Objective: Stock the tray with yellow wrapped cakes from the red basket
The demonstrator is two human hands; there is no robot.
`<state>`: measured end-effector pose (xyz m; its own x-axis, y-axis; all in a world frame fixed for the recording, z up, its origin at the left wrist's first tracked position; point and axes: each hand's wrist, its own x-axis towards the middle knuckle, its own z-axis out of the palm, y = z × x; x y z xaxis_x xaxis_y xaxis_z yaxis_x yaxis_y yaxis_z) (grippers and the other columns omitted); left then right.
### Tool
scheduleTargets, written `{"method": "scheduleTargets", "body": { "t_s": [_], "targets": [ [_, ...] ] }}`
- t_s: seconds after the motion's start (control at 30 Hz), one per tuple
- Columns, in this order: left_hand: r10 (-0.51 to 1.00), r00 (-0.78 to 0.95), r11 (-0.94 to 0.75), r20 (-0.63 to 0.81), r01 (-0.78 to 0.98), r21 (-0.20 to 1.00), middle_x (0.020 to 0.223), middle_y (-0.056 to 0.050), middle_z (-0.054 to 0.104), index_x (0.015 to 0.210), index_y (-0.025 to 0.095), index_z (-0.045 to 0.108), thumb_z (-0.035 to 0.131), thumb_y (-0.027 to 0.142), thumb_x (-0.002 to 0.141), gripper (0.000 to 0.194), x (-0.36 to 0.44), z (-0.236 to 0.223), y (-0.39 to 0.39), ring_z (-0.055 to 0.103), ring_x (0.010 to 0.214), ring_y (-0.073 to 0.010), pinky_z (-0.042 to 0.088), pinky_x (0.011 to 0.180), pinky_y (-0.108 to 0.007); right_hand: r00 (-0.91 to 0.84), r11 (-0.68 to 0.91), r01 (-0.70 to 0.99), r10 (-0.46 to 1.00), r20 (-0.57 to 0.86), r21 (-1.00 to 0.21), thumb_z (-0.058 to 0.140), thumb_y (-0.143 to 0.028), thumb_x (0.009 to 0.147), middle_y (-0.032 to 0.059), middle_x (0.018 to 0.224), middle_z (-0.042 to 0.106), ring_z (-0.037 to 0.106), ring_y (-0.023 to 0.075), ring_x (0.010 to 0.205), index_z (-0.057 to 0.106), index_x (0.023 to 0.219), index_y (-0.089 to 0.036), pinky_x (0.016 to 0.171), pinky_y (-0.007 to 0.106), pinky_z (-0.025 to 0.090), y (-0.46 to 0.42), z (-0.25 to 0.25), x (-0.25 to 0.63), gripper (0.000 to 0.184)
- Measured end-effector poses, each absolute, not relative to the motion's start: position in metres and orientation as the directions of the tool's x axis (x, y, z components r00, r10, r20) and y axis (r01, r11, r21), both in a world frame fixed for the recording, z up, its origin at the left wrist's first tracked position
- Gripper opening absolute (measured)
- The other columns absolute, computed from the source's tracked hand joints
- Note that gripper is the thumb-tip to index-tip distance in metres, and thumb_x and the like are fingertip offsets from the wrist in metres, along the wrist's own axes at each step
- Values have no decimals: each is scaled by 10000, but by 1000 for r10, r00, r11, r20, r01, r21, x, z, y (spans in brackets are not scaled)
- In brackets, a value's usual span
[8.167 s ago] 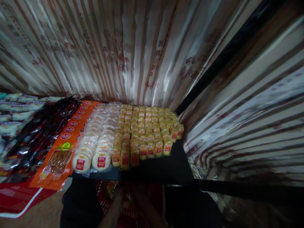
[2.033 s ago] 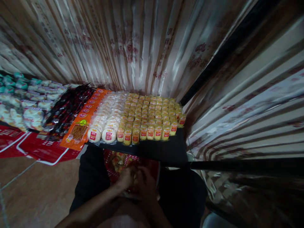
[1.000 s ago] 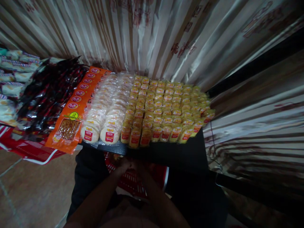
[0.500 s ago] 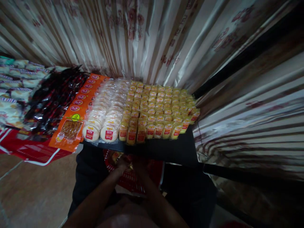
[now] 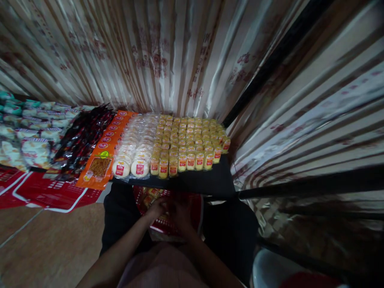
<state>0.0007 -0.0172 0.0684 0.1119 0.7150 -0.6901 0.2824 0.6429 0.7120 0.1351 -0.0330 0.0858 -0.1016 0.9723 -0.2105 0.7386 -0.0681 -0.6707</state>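
My left hand (image 5: 157, 208) and my right hand (image 5: 180, 211) are close together over a red plastic basket (image 5: 195, 214) between my knees. The fingers of both are curled inward and meet; deep shadow hides what lies between them. Several small yellow-wrapped snacks (image 5: 149, 198) lie inside the basket, left of my left hand. Above, on the black shelf (image 5: 207, 182), stand tight rows of yellow-wrapped cakes (image 5: 190, 140) with red labels. Beside these are two rows of round white crackers (image 5: 140, 164) in clear wrap.
Left along the shelf lie an orange snack packet (image 5: 103, 154), dark shiny packets (image 5: 84, 138) and white packets (image 5: 36, 150). More red baskets (image 5: 60, 192) sit below at left. A striped curtain (image 5: 168, 52) hangs behind; a black pole (image 5: 255, 86) slants at right. A white bucket-like container (image 5: 267, 268) is bottom right.
My head view has shifted, so the shelf appears lower and farther off than a second ago. Both hands stay together over the basket, with small finger movements. The shelf rows look unchanged.
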Motion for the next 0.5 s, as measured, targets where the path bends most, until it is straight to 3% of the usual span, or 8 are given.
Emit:
{"method": "scheduleTargets", "body": {
  "t_s": [0.13, 0.27, 0.5],
  "targets": [
    [749, 237, 564, -618, 260, 784, 1026, -44, 672, 996, 150, 651, 467, -24, 615, 458, 2, 95, -19, 608, 953, -178, 473, 784, -220, -115, -6, 769, 982, -148, -640, 516, -123, 733, 108, 1081, 647, 532, 254, 1095, 663, 1018, -200, 1005, 424, 314, -40, 101, 146, 330],
    [778, 327, 436, -537, 335, 835, 1090, -34, 652, 1006, 190, 655, 478, -26, 595, 497, 8, 125, -16, 587, 1001, -182, 454, 855, -245, -131, -21, 694, 979, -155, -719, 520, -169, 751, 108, 1116, 634, 531, 253, 1109, 645, 1057, -182, 955, 380, 385, -50, 111, 159, 331],
    [849, 404, 110, -341, 496, 861, 1206, -66, 591, 1155, 186, 572, 567, 121, 691, 469, 32, 165, -8, 527, 1114, -199, 381, 957, -272, -40, -74, 535, 993, -113, -842, 517, -251, 752, 81, 1033, 680, 632, 224, 915, 635, 1065, -207, 803, 340, 485, -62, 128, 186, 337]
  ]
}}
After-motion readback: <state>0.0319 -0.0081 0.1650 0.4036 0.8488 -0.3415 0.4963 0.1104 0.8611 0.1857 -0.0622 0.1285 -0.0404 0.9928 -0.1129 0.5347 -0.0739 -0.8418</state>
